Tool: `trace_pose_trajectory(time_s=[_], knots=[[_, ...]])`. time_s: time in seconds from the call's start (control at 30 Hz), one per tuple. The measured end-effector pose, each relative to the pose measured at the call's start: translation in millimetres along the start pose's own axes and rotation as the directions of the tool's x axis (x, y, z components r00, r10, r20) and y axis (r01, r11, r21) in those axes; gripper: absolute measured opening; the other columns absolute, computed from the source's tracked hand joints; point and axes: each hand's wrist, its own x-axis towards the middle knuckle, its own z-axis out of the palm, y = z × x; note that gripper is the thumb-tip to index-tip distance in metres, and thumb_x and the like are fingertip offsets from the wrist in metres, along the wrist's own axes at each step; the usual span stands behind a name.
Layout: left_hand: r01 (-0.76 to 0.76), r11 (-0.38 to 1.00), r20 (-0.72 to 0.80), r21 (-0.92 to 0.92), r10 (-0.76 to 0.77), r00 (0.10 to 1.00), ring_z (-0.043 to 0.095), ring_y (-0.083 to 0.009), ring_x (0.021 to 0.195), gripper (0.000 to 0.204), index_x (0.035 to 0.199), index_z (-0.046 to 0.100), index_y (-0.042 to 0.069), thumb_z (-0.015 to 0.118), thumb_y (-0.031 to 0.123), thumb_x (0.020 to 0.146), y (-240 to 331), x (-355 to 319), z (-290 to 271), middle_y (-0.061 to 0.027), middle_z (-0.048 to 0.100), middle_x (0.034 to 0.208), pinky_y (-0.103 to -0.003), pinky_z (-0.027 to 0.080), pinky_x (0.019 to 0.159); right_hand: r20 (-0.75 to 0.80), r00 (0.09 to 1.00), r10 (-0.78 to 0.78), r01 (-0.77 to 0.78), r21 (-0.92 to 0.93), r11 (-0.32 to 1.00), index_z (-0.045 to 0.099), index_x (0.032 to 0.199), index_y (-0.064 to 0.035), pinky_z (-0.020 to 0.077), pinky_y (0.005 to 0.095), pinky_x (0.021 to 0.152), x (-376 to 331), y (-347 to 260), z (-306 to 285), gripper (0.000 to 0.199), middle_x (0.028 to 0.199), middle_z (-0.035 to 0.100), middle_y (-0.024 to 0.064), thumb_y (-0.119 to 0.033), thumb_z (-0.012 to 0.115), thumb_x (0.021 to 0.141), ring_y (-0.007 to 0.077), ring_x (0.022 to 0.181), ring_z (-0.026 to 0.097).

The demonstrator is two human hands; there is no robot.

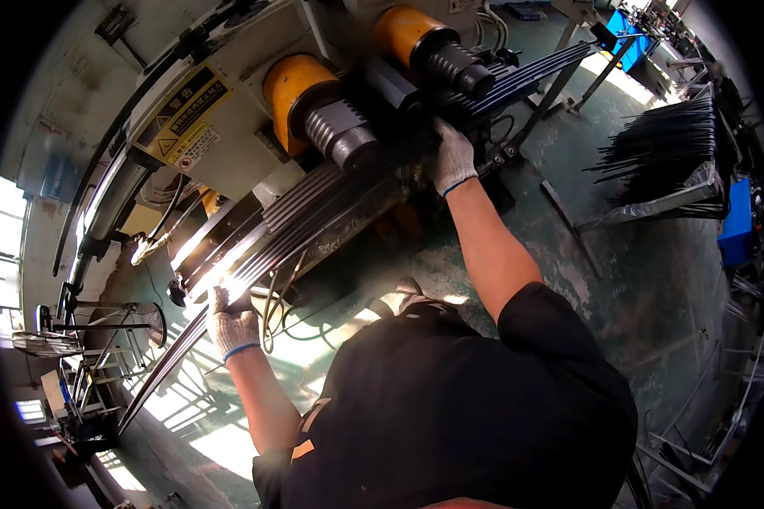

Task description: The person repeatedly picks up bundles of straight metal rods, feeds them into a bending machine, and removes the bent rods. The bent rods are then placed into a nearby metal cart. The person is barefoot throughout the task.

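A row of long, dark metal bars runs slantwise through a machine, from the lower left up to the far right. My left hand, in a pale knitted glove with a blue cuff, is closed around the bars near their left part, where sunlight glares. Farther right, my right hand, gloved the same way, grips the near edge of the bars; its fingertips are partly hidden in shadow. Above the bars, between my hands, stand two machine heads with orange housings, the nearer housing and the farther housing, each with a ribbed dark cylinder.
A warning plate is fixed to the machine's pale cover. Cables hang below the bars beside my left hand. At the right, a rack carries a stack of thin dark rods. A round fan stands at the left.
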Motion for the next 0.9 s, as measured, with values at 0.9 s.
trace_pose_trajectory(time_s=[0.9], knots=[[-0.093,0.996,0.036,-0.012,0.094,0.995,0.066,-0.0283,0.109,0.023,0.114,0.067,-0.004,0.066,0.014,0.098,-21,86,10,-0.0172,0.07,0.115,-0.046,0.054,0.101,0.222,0.77,0.598,-0.513,0.772,0.375,0.068,0.103,-0.0001,0.0544,0.0348,0.07,34,44,96,0.028,0.091,0.069,0.0096,-0.027,0.061,0.1,0.0222,0.076,0.067]])
